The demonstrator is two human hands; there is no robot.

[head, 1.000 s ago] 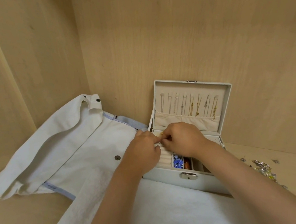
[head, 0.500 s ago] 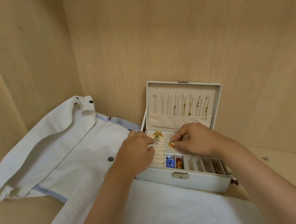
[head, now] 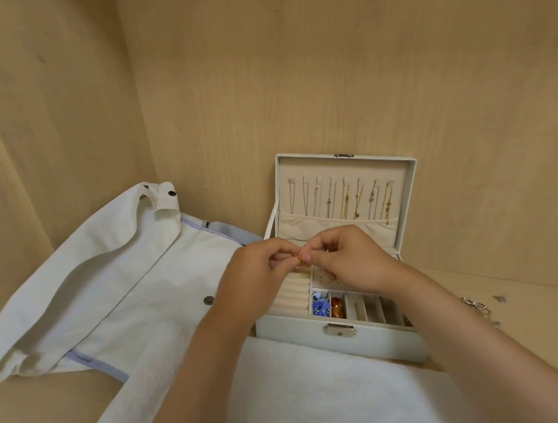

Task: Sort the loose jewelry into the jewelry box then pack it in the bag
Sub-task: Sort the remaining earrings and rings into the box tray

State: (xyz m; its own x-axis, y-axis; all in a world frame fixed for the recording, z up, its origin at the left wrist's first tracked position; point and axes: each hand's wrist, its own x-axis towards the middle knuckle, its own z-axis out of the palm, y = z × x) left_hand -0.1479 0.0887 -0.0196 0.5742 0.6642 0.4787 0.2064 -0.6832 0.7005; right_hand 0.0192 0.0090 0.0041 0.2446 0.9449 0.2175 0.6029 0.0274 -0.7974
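Two hands: L hand (head: 257,279) & R hand (head: 351,258) fingers (head: 313,253) pinch tiny gold piece (head: 299,260) above jewelry box (head: 381,345); orientation unreadable.

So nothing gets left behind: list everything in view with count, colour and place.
jewelry box: one, white, open, on the wooden shelf
necklaces: several, gold and silver, hanging in the lid
blue piece: one, blue, front row, leftmost compartment
amber piece: one, orange-brown, next compartment rightward
gold piece: one, gold, pinched above the box
loose jewelry: small heap, silvery, right of the box
bag: one, white with blue trim, left of the box
towel: one, white, before the box
left hand: one, pinching the gold piece
right hand: one, pinching the gold piece
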